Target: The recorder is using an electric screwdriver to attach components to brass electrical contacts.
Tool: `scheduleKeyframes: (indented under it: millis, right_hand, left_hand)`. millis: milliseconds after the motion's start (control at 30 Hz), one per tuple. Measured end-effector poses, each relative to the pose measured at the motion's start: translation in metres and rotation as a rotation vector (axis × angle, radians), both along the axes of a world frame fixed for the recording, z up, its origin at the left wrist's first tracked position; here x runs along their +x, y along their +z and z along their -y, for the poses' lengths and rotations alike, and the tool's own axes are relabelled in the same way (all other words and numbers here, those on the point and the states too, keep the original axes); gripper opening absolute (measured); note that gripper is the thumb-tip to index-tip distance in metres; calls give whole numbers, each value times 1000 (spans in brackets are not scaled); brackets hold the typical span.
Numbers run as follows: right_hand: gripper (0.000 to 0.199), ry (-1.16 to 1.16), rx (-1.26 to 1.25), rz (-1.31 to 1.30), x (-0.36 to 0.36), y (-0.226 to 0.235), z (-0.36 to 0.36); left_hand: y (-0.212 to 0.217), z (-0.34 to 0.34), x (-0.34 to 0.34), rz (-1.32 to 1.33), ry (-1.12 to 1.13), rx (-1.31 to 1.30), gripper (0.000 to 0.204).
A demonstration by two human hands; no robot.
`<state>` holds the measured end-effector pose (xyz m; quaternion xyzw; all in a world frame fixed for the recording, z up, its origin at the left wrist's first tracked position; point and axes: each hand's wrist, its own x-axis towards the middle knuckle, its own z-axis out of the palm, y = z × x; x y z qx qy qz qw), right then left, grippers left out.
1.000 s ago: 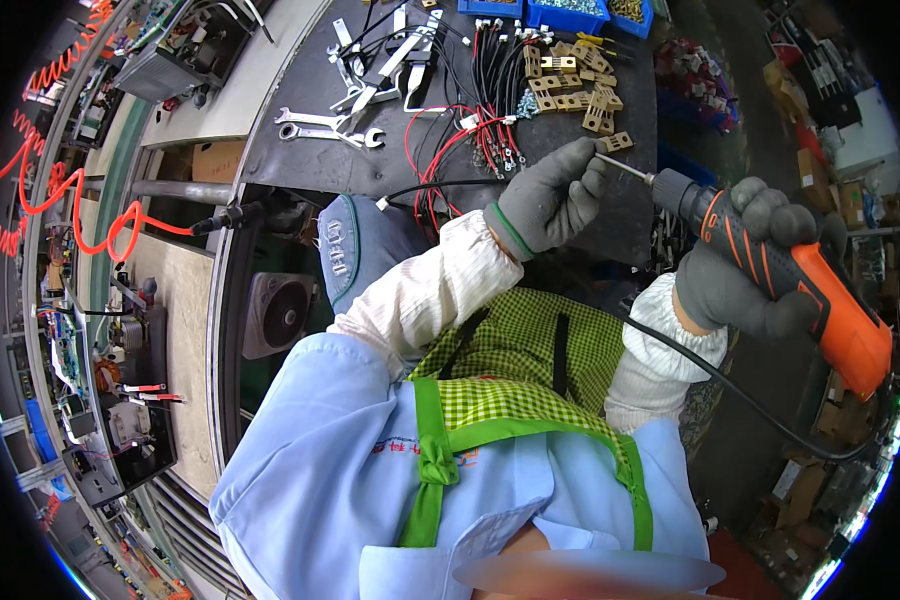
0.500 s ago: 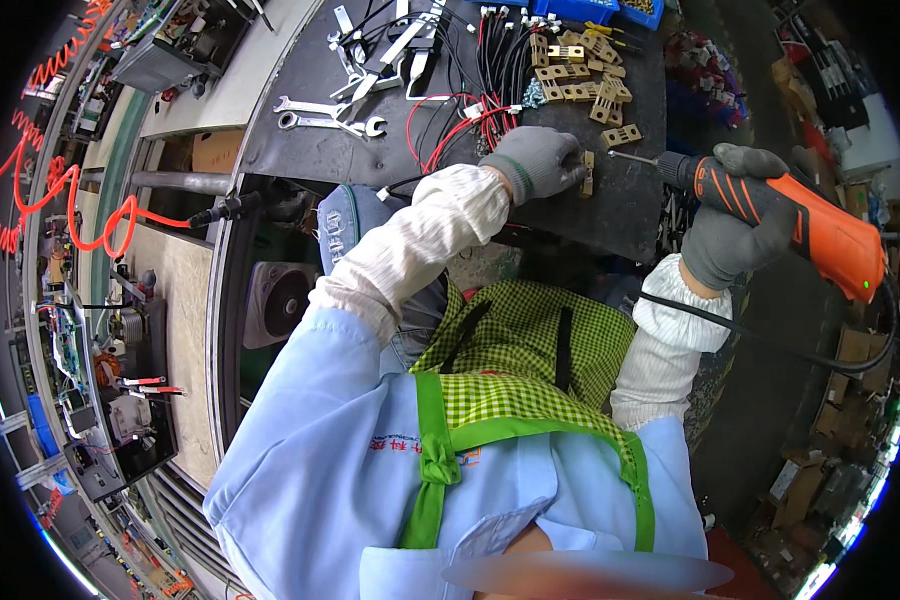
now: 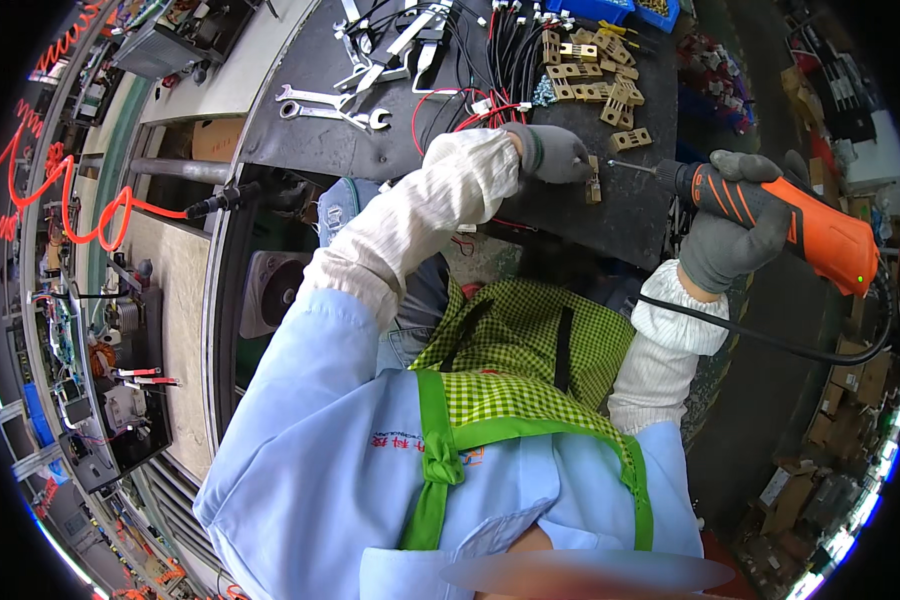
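Note:
My right hand (image 3: 735,225), in a grey glove, is wrapped round an orange and black power screwdriver (image 3: 785,215). Its long thin bit (image 3: 635,166) points left over the table's edge area, the tip close to my left hand. My gloved left hand (image 3: 558,154) is closed, fingers curled together beside a small brass-coloured block (image 3: 593,182) on the dark tabletop; what the fingers pinch, if anything, is hidden. Just beyond lies a pile of similar slotted brass-coloured blocks (image 3: 595,85), with small bluish-silver screws (image 3: 543,92) at its left side.
Black and red cables with white connectors (image 3: 505,60) lie left of the blocks. Wrenches (image 3: 330,108) and bent metal bars (image 3: 400,50) rest on the black table (image 3: 300,150). Blue bins (image 3: 660,12) stand at the far edge. The screwdriver's black cord (image 3: 770,345) loops by my right forearm.
My left hand has shifted slightly right and away from me, its fingers turned more toward the bit tip. The right hand still holds the screwdriver, almost unmoved.

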<state>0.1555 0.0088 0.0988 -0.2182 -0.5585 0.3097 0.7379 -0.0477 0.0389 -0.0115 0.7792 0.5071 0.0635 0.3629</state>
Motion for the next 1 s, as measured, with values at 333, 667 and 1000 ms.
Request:
scheduleKeyframes:
  millis: [333,667,1000]
  right_hand:
    - [60,-8,-53,66,6,-6,-1]
    - [54,53,15,3,-4,-8,-6]
    - [54,42,-40,109,-4,-18,-12]
  left_hand:
    - [4,4,-5,105,71,-76,36]
    - [-2,20,1,127,180,352,22]
    - [3,26,1,66,164,471,21]
